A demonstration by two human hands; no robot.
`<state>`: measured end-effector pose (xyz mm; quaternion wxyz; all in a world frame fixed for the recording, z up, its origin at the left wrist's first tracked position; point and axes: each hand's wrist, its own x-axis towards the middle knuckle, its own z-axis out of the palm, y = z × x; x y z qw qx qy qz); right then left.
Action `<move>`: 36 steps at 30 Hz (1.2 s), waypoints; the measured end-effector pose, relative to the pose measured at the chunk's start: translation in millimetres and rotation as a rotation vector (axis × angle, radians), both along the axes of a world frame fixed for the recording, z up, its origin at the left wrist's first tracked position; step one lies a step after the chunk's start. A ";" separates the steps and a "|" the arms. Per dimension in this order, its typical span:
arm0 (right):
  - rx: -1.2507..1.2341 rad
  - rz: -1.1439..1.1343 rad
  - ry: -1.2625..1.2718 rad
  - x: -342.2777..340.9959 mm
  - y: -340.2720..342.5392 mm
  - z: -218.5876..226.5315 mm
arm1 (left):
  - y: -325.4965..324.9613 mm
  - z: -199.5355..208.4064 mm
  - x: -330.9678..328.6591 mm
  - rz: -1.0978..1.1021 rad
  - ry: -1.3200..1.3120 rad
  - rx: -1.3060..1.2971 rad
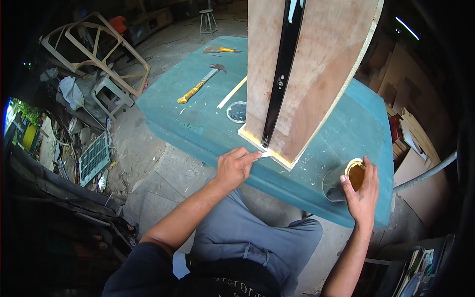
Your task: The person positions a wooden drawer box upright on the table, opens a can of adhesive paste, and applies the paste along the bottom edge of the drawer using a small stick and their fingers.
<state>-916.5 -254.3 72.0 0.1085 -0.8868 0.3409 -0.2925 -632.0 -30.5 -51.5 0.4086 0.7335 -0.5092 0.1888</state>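
Note:
My left hand [233, 169] is closed, pinching a small pale flat stick [266, 154]. Its tip is at the bottom front edge of an upright plywood panel [316, 64]. Yellowish paste, apparently glue, lies along that pale edge [283, 161]. A black metal drawer slide [278, 84] runs up the panel's face, its lower end just above the stick. To the right, my right hand [363, 195] grips a tilted round container [334, 187] at the table's front edge. Brown matter fills its mouth, and yellowish residue coats the rim.
On the blue-green table [183, 123] lie a claw hammer [200, 85], a paintbrush [221, 49], a thin wood strip [232, 92] and a round lid [236, 112]. Chair frames [99, 49] and a stool [208, 22] stand beyond. Boards [410, 133] lean at right.

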 end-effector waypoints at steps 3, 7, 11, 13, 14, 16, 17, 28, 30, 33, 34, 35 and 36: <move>-0.006 -0.005 -0.003 -0.1 0.7 -1.2 | 7.9 10.6 -2.9 0.017 -0.003 0.041; 0.016 -0.007 -0.007 -0.2 0.4 -0.7 | 21.4 23.3 -8.4 0.053 0.079 0.130; -0.011 0.005 -0.005 -1.4 -1.9 -1.6 | 19.2 33.1 -15.0 0.033 0.220 0.133; -0.015 0.003 -0.010 -0.9 -1.2 -1.7 | 16.7 28.4 -13.5 0.076 0.146 0.104; -0.011 0.002 -0.012 -0.3 0.2 -1.3 | 16.5 28.8 -13.3 0.075 0.144 0.103; -0.006 -0.001 -0.014 -0.3 1.2 -1.6 | 16.8 31.8 -15.5 0.126 0.056 0.179; -0.010 -0.001 -0.015 -0.4 1.2 -2.0 | 16.2 35.1 -17.5 0.124 0.057 0.180; -0.009 -0.013 -0.016 0.2 0.4 -3.2 | 0.8 62.7 -36.7 0.198 -0.053 0.550; -0.021 -0.013 -0.018 0.1 0.1 -2.9 | 1.7 65.8 -40.6 0.161 -0.056 0.525; -0.004 -0.013 -0.027 -1.1 0.1 -2.2 | 1.4 68.9 -34.0 0.088 -0.052 0.424; -0.001 -0.014 -0.030 -0.9 0.4 -1.8 | 1.2 69.9 -27.5 0.051 -0.043 0.348; 0.003 -0.011 -0.029 -1.8 0.4 -1.1 | -0.1 70.5 -18.1 0.047 -0.044 0.351; 0.006 -0.009 -0.027 -3.2 0.4 -1.1 | -1.9 70.7 -6.2 -0.018 -0.079 0.320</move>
